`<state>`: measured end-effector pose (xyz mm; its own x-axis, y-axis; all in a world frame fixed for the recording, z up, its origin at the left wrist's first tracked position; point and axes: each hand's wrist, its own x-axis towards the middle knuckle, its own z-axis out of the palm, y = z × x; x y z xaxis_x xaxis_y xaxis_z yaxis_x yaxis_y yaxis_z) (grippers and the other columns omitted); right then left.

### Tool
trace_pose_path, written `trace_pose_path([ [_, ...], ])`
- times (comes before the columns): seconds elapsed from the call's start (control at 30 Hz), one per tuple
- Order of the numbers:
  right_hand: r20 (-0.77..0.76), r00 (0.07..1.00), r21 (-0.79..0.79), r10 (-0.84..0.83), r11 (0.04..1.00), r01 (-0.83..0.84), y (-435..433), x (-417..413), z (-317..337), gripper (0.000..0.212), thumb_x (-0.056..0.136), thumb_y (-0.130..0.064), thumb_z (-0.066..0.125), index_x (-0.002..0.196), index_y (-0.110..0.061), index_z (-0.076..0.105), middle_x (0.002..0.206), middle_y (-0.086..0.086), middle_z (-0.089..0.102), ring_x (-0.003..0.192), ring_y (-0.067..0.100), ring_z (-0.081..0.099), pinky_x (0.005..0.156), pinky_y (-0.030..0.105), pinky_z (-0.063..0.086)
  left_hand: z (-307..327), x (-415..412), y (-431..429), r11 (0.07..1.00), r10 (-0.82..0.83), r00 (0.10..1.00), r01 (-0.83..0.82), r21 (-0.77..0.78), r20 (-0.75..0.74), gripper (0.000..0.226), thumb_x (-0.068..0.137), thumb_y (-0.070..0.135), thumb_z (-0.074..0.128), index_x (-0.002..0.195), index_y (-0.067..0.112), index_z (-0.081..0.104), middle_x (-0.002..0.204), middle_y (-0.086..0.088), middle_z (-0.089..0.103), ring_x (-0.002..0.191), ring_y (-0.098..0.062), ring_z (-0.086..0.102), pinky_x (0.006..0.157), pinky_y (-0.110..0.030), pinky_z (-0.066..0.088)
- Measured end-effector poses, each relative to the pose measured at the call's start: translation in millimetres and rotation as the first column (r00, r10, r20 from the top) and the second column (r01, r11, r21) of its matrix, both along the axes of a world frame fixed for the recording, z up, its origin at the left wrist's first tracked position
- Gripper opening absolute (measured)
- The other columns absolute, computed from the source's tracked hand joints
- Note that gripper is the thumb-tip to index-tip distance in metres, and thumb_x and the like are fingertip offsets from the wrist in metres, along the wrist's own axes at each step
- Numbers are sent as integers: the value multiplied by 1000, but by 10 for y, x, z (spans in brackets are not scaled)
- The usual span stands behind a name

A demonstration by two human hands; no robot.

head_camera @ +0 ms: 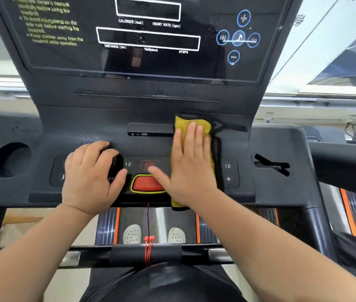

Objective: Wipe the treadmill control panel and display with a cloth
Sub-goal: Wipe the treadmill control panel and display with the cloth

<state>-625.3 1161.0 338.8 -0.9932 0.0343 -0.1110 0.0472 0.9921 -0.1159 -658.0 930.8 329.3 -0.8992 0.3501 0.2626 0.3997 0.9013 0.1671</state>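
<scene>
The folded yellow microfibre cloth [196,136], edged in black, lay flat on the matte black control panel [81,125] beneath the glossy display [146,38], pressed under the right hand [191,162] with fingers spread, while the left hand [90,173] curled over a round black knob [116,163].

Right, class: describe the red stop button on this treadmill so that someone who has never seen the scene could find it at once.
Start at the dark console below the display, and go to the button strip along its near edge. The stop button sits at the middle of that strip, between the left hand and the right hand pressing the yellow cloth. It alone is red with a yellow outline; the others are dark.
</scene>
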Motion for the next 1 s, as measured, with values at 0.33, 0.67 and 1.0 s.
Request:
trace_pose_path([
  [0.33,25,998,37,-61,998,60,1210,338,9,111,86,-86,0,163,-6,2,169,25,-8,157,41,-10,127,57,4,14,12,18,999,23,1000,-23,-37,1,51,88,47,48,113,6,65,126,-16,60,113,-43,52,96,-53,37],
  [0.67,32,991,-10,133,991,-133,-66,257,13,111,88,-85,-1,162,-3,4,170,22,-4,157,37,-11,127,56,1,44,-4,-27,998,-41,999,40,53,15,48,87,45,49,112,7,66,125,-15,61,113,-41,54,95,-51,37],
  [1.0,2,899,26,-439,898,438,60,117,20,118,81,-86,-14,162,-1,0,167,31,-2,156,45,-3,127,57,0,75,-22,-152,962,-175,981,152,227,83,46,86,45,49,113,11,66,129,-11,60,117,-36,51,98,-47,33],
])
